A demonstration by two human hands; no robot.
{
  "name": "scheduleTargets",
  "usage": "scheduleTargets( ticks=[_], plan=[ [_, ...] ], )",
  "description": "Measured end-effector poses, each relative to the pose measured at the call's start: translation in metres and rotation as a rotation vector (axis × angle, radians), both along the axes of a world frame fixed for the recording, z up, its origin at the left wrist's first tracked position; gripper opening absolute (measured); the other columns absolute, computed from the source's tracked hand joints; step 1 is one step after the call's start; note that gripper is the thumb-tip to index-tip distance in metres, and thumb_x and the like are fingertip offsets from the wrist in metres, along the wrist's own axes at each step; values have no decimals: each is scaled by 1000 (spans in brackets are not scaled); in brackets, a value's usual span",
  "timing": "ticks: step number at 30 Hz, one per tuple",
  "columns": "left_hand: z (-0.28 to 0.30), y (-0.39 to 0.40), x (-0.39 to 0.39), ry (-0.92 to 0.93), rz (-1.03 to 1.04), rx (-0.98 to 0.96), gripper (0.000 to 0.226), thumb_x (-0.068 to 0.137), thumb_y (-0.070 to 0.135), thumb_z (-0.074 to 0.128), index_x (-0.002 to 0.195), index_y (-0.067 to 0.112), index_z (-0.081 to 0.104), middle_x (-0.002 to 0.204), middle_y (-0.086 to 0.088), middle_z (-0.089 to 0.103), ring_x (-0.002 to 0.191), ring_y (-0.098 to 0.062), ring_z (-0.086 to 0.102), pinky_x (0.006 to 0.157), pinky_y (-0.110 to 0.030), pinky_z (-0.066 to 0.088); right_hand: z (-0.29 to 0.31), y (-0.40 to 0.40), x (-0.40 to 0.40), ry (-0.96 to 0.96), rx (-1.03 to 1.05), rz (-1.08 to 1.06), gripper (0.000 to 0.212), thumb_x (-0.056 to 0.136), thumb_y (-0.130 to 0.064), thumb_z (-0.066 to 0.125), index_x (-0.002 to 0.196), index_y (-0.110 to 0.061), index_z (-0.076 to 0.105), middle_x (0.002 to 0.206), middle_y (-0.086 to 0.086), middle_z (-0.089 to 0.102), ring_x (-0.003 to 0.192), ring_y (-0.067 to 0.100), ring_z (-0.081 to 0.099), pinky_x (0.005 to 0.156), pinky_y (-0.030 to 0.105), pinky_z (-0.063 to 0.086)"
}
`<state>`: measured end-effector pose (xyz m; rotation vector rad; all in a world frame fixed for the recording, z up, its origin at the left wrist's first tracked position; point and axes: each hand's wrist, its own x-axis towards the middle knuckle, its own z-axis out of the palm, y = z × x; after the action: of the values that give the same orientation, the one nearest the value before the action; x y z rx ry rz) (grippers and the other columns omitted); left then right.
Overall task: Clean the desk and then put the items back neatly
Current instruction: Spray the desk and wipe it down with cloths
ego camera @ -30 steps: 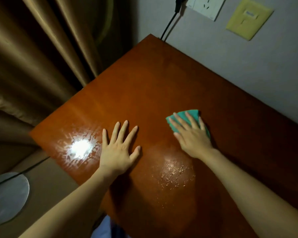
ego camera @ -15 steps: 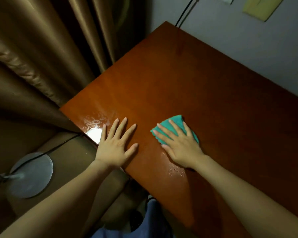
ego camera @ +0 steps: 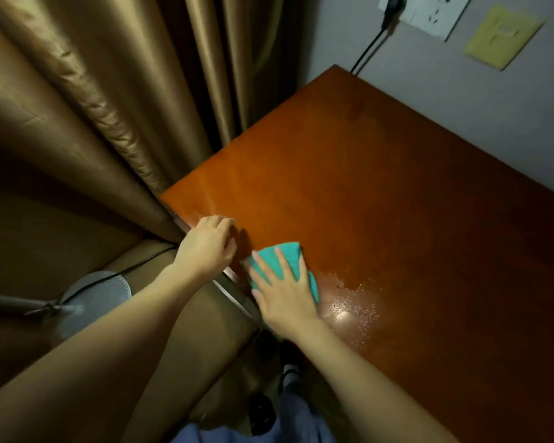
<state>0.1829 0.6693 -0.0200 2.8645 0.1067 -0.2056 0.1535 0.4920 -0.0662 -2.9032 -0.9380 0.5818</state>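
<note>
Person standing at a reddish wooden counter, both hands at its near left edge. The right hand lies flat with fingers spread, pressing a teal cloth onto the counter just inside that edge. The left hand rests on the same edge just beside the cloth, fingers bent over the rim and holding nothing loose. A wet, glinting patch shows on the surface just right of the cloth. Brown curtains hang to the left; a wall socket with a black plug sits above the far corner.
</note>
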Motion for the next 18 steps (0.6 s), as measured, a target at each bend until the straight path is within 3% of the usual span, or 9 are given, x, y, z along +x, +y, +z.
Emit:
scheduleTargets(
  ticks=[3, 5, 7, 9, 12, 14, 16, 18],
  plan=[
    [6, -5, -10, 44, 2, -15, 43, 96, 24, 45, 137, 11, 44, 136, -8, 49, 126, -26, 42, 102, -35, 38, 1, -46, -17, 2, 21, -30, 54, 88, -44, 33, 141, -35, 37, 147, -12, 41, 134, 26, 41, 105, 60, 29],
    [7, -5, -20, 68, 6, -22, 44, 96, 23, 45, 138, 12, 42, 135, -7, 49, 126, -25, 41, 101, -34, 37, 9, -63, -5, -21, -1, -124, 56, 91, -43, 29, 146, -35, 24, 151, -13, 28, 137, 27, 37, 103, 61, 33],
    [7, -3, -31, 62, 21, -28, 44, 96, 24, 45, 138, 13, 42, 135, -6, 49, 126, -23, 41, 100, -33, 39, 12, -56, 22, -16, -12, -237, 53, 99, -42, 17, 148, -34, -1, 156, -13, -1, 147, 28, 10, 111, 61, 13],
    [3, -1, -42, 62, 52, -25, 43, 96, 23, 46, 138, 13, 43, 136, -4, 48, 128, -22, 40, 100, -33, 39, 9, -31, 45, -6, -4, -330, 54, 101, -43, 13, 148, -35, -11, 157, -12, -15, 146, 29, -10, 113, 59, -3],
    [-4, -8, -54, 74, 84, -15, 44, 94, 21, 46, 137, 12, 45, 136, -5, 49, 127, -23, 40, 100, -35, 40, 7, -2, 38, -28, 24, -146, 53, 101, -43, 13, 150, -36, -4, 159, -12, -9, 147, 29, -8, 112, 61, -5],
    [-6, -21, -56, 81, 72, -9, 41, 93, 20, 47, 133, 11, 48, 132, -6, 51, 124, -26, 42, 98, -37, 41, 6, -8, 15, -65, -29, -3, 56, 94, -43, 13, 149, -36, 21, 158, -11, 16, 145, 29, 17, 110, 64, 11],
    [-6, -43, -51, 92, 28, 0, 38, 93, 20, 47, 130, 9, 50, 127, -9, 53, 120, -29, 43, 95, -39, 41, 8, -33, -10, -47, -37, 20, 57, 86, -43, 24, 135, -34, 51, 145, -11, 44, 133, 28, 43, 103, 63, 31],
    [-6, -72, -39, 83, -23, -30, 41, 91, 23, 45, 130, 9, 50, 126, -11, 54, 118, -31, 44, 95, -40, 41, 4, -67, -34, 20, -53, 39, 55, 84, -44, 32, 134, -33, 50, 142, -11, 48, 132, 25, 45, 105, 60, 31]
  ],
)
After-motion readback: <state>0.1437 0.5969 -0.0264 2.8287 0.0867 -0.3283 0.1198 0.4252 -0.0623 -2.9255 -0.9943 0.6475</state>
